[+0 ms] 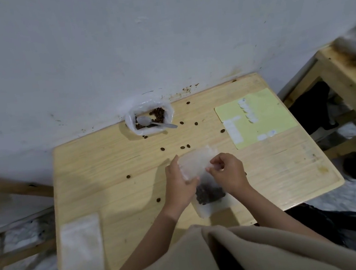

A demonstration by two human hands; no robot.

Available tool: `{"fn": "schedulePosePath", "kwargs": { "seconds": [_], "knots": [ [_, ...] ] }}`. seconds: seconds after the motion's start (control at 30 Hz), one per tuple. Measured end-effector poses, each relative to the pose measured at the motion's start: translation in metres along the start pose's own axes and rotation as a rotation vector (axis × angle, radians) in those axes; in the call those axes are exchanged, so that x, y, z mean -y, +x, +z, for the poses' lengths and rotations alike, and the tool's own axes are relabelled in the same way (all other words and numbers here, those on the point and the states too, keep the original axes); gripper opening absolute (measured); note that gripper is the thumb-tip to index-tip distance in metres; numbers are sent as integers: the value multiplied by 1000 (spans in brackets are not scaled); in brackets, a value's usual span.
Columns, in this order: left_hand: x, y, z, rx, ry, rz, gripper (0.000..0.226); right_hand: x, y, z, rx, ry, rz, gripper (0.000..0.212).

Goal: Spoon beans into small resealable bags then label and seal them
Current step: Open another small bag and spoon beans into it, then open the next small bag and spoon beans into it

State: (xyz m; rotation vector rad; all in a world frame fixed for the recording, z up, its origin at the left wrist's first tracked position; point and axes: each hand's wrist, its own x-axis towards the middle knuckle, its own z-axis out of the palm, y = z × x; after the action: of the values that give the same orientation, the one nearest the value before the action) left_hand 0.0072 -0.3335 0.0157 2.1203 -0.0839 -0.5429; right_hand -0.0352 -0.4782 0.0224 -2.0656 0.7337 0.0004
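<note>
Beans (209, 194) sit bunched in the lower part of a small resealable bag (197, 161) that lies on the tabletop (109, 164) near the middle of its near edge. The bag's long axis runs from that near edge away toward the far edge, tilted slightly to the right, so the open mouth points away from the person and the filled bottom lies closest to the body.

Both hands meet at the upper, empty half of the bag. The left hand (182, 186) holds the bag's left side, thumb across the plastic and fingers beneath or behind it. The right hand (229, 172) pinches the right side with curled fingertips; whether it also holds a label I cannot tell.

The mouth lies just beyond both hands, roughly equally near to each, so sealing likely means sliding the pinch along the strip across the bag's short axis.

A sheet of labels (257, 117) rests at the far right corner, nearer the right hand. The bean container (149, 118) with its spoon (155, 123) stands at the far edge, and spare bags (82, 254) lie at the near left corner. Loose beans are scattered across the wood.
</note>
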Motion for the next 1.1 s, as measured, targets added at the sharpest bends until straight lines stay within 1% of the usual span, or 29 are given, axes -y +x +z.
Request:
{"fn": "schedulePosePath", "kwargs": {
  "seconds": [0.07,0.17,0.3,0.4,0.47,0.57,0.67,0.73,0.8,0.87,0.9,0.97,1.1],
  "knots": [
    [0,2,3,27,69,1,85,-3,1,0,4,-86,-22,24],
    [0,4,2,-3,150,39,82,-1,0,-2,-37,-134,-81,24],
    [9,-5,-21,-39,119,85,76,16,-5,5,-105,-139,-176,19],
    [22,-17,-53,-139,108,78,71,37,-16,25,-84,-81,-255,17],
    [36,-27,-79,-234,146,60,67,53,-28,45,-37,-46,-297,16],
    [68,-46,-121,-335,182,-47,62,74,-50,86,103,-67,-347,17],
    [110,-73,-159,-483,231,-129,55,91,-76,131,253,-50,-312,19],
    [143,-86,-178,-515,272,-205,57,102,-93,161,370,-51,-239,25],
    [164,-98,-196,-519,303,-283,59,110,-106,187,465,-71,-182,30],
    [178,-106,-209,-454,340,-331,61,116,-117,209,517,-104,-142,32],
    [184,-109,-212,-411,362,-326,60,119,-122,218,532,-121,-128,31],
    [192,-113,-215,-360,382,-306,58,125,-128,233,540,-156,-117,29],
    [201,-117,-215,-352,442,-275,63,136,-133,251,504,-178,-94,27]
  ]
}}
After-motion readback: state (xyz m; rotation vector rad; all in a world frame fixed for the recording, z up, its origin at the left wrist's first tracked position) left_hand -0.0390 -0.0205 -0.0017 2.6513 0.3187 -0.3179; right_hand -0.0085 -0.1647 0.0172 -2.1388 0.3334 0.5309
